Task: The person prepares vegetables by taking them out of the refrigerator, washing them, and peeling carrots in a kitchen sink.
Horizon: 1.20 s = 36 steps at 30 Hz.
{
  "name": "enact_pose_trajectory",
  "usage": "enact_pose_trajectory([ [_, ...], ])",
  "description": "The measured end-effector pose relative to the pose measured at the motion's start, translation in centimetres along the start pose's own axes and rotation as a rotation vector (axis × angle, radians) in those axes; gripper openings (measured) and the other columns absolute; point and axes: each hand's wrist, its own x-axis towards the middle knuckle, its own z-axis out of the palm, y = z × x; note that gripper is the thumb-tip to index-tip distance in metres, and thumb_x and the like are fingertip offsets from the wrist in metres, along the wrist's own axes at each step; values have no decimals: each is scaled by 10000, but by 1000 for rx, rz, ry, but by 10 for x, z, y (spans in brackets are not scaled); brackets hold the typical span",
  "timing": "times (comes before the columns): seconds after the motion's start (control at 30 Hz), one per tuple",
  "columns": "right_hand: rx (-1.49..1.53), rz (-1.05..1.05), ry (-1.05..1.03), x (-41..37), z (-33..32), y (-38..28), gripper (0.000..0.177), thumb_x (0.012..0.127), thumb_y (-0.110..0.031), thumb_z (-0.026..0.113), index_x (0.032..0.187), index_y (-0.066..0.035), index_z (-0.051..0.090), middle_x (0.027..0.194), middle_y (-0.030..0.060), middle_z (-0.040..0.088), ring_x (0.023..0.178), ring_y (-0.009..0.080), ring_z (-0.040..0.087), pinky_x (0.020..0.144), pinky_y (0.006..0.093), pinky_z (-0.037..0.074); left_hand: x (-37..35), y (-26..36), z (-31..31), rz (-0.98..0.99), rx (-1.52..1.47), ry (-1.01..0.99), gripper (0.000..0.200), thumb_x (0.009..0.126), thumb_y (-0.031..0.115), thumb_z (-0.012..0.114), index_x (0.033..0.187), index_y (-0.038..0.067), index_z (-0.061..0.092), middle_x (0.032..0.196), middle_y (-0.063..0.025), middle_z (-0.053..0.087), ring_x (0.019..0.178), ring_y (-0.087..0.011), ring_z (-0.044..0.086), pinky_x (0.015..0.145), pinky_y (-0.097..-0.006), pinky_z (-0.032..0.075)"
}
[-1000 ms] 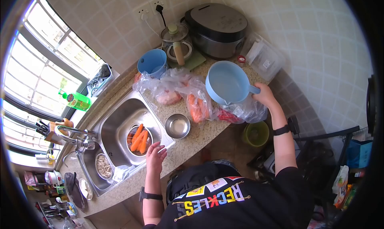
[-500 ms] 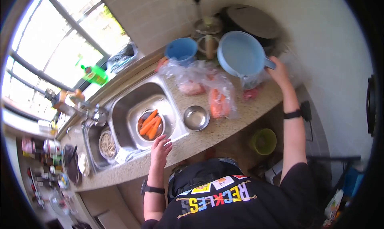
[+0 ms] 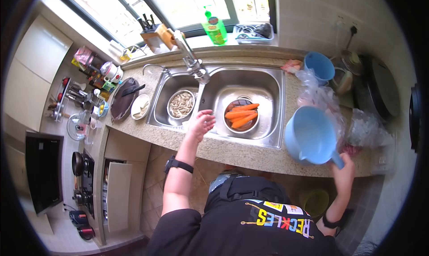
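Note:
My right hand [image 3: 343,170] grips the handle of a light blue plastic bowl with a pouring spout [image 3: 313,137]. The bowl is held above the counter to the right of the sink, and its opening shows nothing inside. My left hand [image 3: 202,124] is empty, its fingers loosely bent and apart, over the divider of the double sink [image 3: 277,99]. In the right basin, several carrots [image 3: 243,114] lie in a steel bowl [image 3: 228,126]. The left basin holds a colander [image 3: 170,108] with pale, thin strips [image 3: 182,104] in it.
Plastic bags [image 3: 324,97] and a blue bucket [image 3: 319,68] stand at the right. Behind the sink are the faucet [image 3: 194,66], a green soap bottle [image 3: 215,30] and a knife block [image 3: 156,38]. A white dish [image 3: 140,106] sits left of the sink; a green bin [image 3: 316,202] is below.
The view has swung left, showing the stove side. My right hand has brought the blue bowl nearer the sink and lower, over the counter's front. My left hand has moved over the sink divider.

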Motion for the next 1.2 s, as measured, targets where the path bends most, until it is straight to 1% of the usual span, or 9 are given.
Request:
enact_pose_trajectory([
  [0.07,-17,4,-51,-17,25,-20,245,630,-134,745,766,-44,561,612,115,538,549,216,515,554,336,407,8,25,-35,26,-41,47,291,843,94,510,1130,56,481,982,-135,574,860,-223,578,747,-332,501],
  [0.3,3,21,-270,-42,99,-67,282,647,-225,751,810,-60,591,661,121,601,634,275,605,592,358,452,62,96,-127,148,-108,36,307,842,100,512,1146,80,479,961,-111,584,838,-203,571,754,-328,491],
  [0.5,-168,-69,-279,-35,170,-129,356,687,-344,709,896,-78,599,804,144,631,784,325,611,676,408,467,162,120,-150,56,-166,0,306,875,140,476,1181,145,474,987,-81,573,847,-206,557,743,-332,483],
  [0.63,-135,74,-319,-31,230,-209,369,693,-350,703,905,-66,598,831,156,634,802,325,614,695,410,470,244,128,-163,38,-242,-42,336,850,174,527,1179,161,463,1045,-68,541,871,-202,519,756,-361,461],
  [0.83,-112,194,-260,-58,277,-245,365,702,-316,701,928,-55,580,810,156,628,786,329,611,683,401,467,332,114,-148,153,-231,-16,560,836,306,550,1332,171,327,1350,-48,360,1215,-221,312,997,-489,226],
  [0.9,-58,196,-207,-63,285,-250,354,704,-295,701,924,-51,570,799,160,623,783,331,609,673,397,465,344,107,-146,93,-247,-8,587,841,299,553,1346,152,294,1336,-44,367,1237,-200,300,1009,-507,192],
  [0.97,-63,203,-198,-53,294,-251,346,704,-281,702,925,-51,567,807,161,622,784,333,607,671,398,465,355,118,-136,214,-428,-142,539,838,269,566,1310,114,357,1184,-49,473,1124,-155,402,980,-476,214],
  [1.03,-76,239,-196,-47,306,-248,339,704,-268,702,926,-51,563,816,163,621,786,336,606,669,399,464,350,125,-134,136,-414,-99,335,819,271,604,1117,147,514,900,18,566,898,-98,488,853,-380,324],
  [1.2,-51,111,-35,-6,337,-250,312,713,-223,695,939,-61,553,828,156,617,790,344,600,672,399,461,344,115,-154,118,-332,-125,205,833,296,590,997,185,534,920,31,567,889,-94,476,842,-386,326],
])
